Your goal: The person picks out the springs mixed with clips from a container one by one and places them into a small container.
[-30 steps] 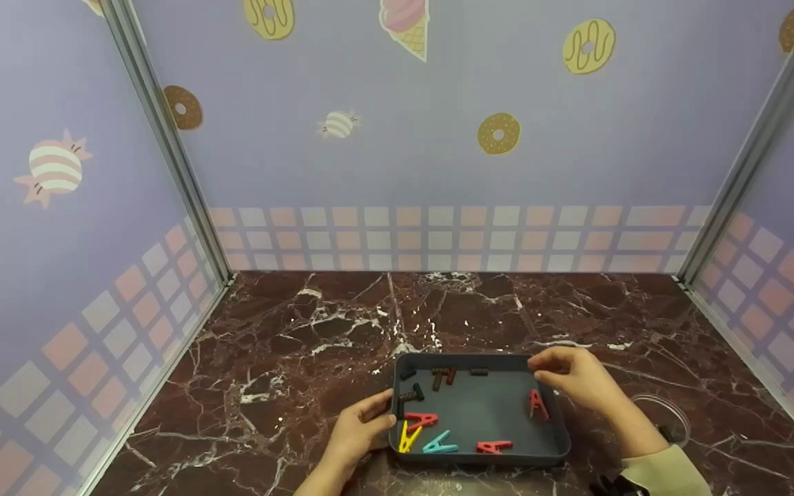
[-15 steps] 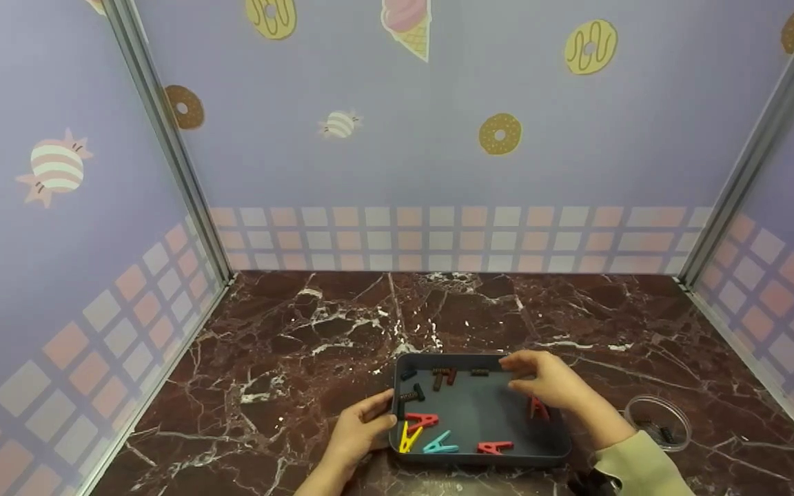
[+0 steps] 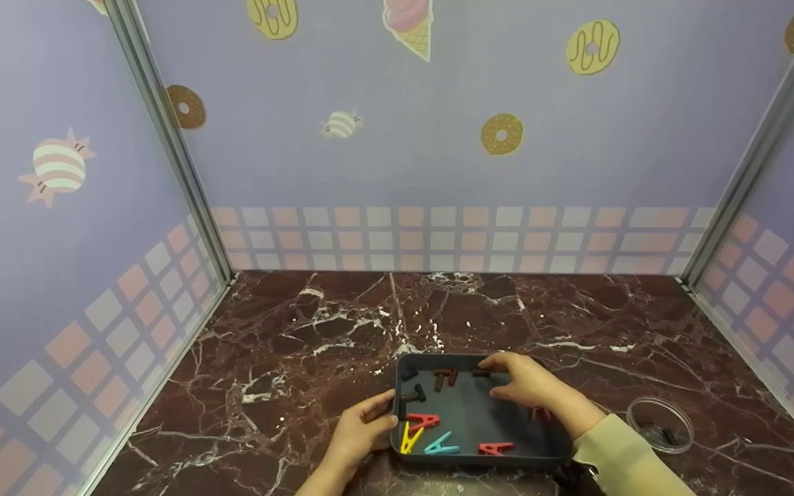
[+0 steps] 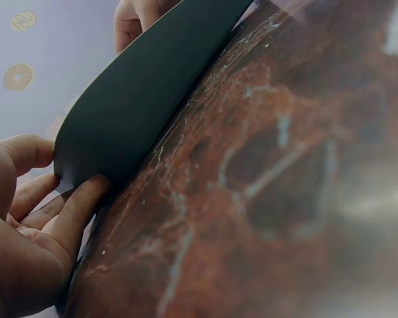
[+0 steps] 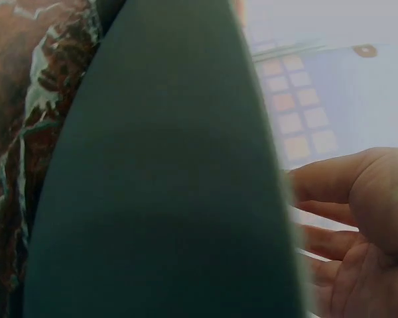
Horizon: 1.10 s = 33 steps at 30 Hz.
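Note:
My left hand [image 3: 362, 428] touches the left wall of a dark grey tray [image 3: 483, 459], with fingertips against its outside in the left wrist view. Above the tray's back right part, my right hand [image 3: 528, 382] has thumb and forefinger apart. Its fingertips are right at a small dark ribbed piece [image 3: 482, 373], like a coil spring. More such pieces [image 3: 439, 380] lie toward the tray's back left. Along the front are a yellow clip [image 3: 409, 438], a light blue clip [image 3: 441, 445] and a red clip [image 3: 495, 448]. Another red clip [image 3: 424, 420] lies near the yellow one. My right wrist partly hides one more.
A clear round dish [image 3: 660, 425] with small dark ribbed pieces stands right of the tray. The table [image 3: 314, 331] is dark red marble-patterned. Patterned panels [image 3: 397, 158] rise at the back and both sides. A black item [image 3: 575, 477] shows by the right sleeve.
My right hand has moved left from the tray's right rim to over its back part. Its wrist now covers most of the right-hand red clip, and more of the round dish shows. My left hand stayed.

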{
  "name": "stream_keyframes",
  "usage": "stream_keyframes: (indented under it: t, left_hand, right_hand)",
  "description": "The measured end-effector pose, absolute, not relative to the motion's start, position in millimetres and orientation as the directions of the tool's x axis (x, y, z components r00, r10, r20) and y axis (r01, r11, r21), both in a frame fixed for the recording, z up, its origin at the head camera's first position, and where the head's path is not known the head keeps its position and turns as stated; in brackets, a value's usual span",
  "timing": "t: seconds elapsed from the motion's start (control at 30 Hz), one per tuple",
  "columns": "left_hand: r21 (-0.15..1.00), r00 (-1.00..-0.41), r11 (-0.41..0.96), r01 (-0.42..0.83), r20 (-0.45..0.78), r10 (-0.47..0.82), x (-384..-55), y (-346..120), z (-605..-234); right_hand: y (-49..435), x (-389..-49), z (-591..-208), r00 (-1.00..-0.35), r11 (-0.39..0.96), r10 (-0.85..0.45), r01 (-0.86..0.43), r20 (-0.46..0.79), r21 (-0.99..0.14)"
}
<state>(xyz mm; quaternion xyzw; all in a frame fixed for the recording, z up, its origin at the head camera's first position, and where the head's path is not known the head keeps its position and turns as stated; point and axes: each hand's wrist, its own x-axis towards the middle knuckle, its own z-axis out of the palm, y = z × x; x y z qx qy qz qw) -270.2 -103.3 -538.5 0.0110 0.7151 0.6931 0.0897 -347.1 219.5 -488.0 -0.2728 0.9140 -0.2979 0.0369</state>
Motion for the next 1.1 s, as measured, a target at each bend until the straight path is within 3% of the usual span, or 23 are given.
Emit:
stream_keyframes:
  t: [0.37, 0.77, 1.1]
  left_hand:
    - [0.995, -0.985, 0.022, -0.097, -0.099, 0.139, -270, -103, -539]
    - [0.997, -0.991, 0.065, -0.050, -0.058, 0.124, -269, -103, -538]
    - [0.996, -0.993, 0.087, -0.035, -0.045, 0.106, -271, -101, -540]
  right_hand:
    - [213, -352, -494, -0.823, 0.693, -0.561, -0.529, 0.095, -0.490]
    - [208, -359, -502, -0.838, 0.739, -0.531, -0.529, 0.123, -0.417]
    - [208, -360, -508, -0.826, 0.758, -0.520, -0.564, 0.220, -0.327]
